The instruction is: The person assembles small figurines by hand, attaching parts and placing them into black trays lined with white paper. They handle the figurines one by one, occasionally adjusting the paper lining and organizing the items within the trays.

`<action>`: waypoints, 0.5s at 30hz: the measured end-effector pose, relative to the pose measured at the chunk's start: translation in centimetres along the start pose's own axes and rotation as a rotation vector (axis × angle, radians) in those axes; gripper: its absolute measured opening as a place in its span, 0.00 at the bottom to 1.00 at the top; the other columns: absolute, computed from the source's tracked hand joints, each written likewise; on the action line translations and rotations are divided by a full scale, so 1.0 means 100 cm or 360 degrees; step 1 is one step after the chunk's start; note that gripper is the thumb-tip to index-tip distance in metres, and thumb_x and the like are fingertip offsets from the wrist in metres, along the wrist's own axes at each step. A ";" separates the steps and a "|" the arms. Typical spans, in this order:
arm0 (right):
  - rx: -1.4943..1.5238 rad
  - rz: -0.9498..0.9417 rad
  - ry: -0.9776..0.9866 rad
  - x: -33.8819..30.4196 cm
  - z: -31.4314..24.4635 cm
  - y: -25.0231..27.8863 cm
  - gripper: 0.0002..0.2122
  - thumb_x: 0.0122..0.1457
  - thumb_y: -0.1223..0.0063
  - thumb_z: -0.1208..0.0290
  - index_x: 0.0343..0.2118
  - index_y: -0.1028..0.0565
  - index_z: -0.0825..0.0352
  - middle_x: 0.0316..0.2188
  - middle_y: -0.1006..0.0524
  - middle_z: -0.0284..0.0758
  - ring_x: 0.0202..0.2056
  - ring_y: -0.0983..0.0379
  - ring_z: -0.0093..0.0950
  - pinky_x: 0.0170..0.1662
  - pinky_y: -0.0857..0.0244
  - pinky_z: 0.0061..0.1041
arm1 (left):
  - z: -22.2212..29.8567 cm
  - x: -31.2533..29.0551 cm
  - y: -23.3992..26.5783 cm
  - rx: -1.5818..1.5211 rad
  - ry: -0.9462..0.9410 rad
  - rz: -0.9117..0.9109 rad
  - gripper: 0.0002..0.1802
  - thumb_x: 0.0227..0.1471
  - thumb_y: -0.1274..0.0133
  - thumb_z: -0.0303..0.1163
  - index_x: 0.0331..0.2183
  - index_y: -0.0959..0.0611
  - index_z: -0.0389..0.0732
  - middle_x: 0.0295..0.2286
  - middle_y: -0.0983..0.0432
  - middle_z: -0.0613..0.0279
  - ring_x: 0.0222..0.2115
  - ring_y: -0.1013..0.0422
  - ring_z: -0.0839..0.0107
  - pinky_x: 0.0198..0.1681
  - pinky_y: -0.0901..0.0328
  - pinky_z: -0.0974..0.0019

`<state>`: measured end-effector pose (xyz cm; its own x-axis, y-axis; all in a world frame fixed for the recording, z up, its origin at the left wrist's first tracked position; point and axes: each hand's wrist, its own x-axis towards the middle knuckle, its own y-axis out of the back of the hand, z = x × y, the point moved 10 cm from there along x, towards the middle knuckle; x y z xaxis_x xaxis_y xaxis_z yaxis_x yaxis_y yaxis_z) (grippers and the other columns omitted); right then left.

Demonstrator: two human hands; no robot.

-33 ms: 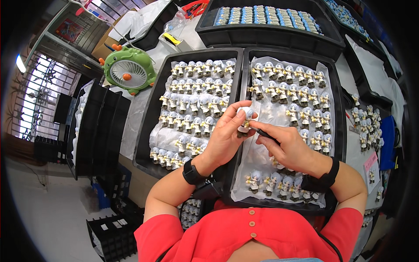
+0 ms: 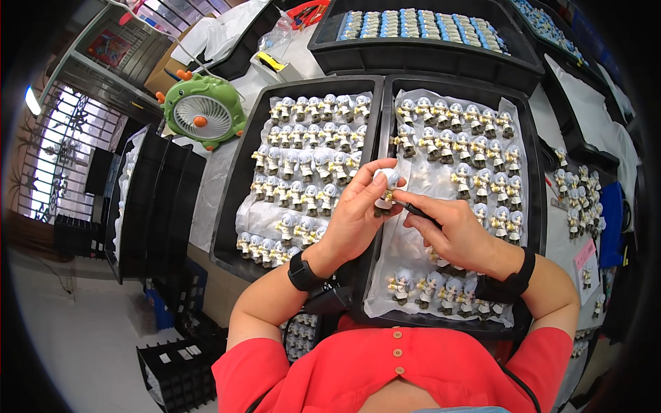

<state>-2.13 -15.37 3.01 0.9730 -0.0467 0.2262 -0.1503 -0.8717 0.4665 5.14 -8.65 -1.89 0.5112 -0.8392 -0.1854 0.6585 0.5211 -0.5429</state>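
Between the fingers and thumb of my left hand (image 2: 354,210) is a small figurine (image 2: 387,187) with pale hair, a white and gold outfit and dark legs. My right hand (image 2: 451,230) grips a slim black-handled tool (image 2: 418,212), its tip at the figurine's lower body; the tip itself is too small to make out. Both hands are above the inner edges of two black trays. Rows of like figurines stand on white lining in the left tray (image 2: 229,219) and the right tray (image 2: 539,206). My right forearm hides part of the right tray's rows.
A green animal-shaped fan (image 2: 201,113) stands left of the trays. Behind them is a black bin (image 2: 427,64) of blue and white pieces. More figurines (image 2: 582,196) stand at the right, near a pink-topped card (image 2: 586,256). Stacked black trays (image 2: 148,206) rise at the left.
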 end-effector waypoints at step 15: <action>-0.0055 0.0006 0.0107 -0.001 -0.005 -0.002 0.19 0.51 0.50 0.79 0.48 0.33 0.70 0.31 0.25 0.47 0.31 0.26 0.42 0.32 0.32 0.31 | -0.001 0.000 0.000 -0.0006 0.0003 -0.0013 0.22 0.57 0.58 0.41 0.51 0.37 0.46 0.40 0.31 0.65 0.38 0.33 0.79 0.41 0.40 0.70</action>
<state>-2.28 -14.96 3.36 0.9585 -0.0160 0.2847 -0.1611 -0.8542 0.4943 5.10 -8.61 -1.94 0.5048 -0.8437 -0.1827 0.6606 0.5137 -0.5475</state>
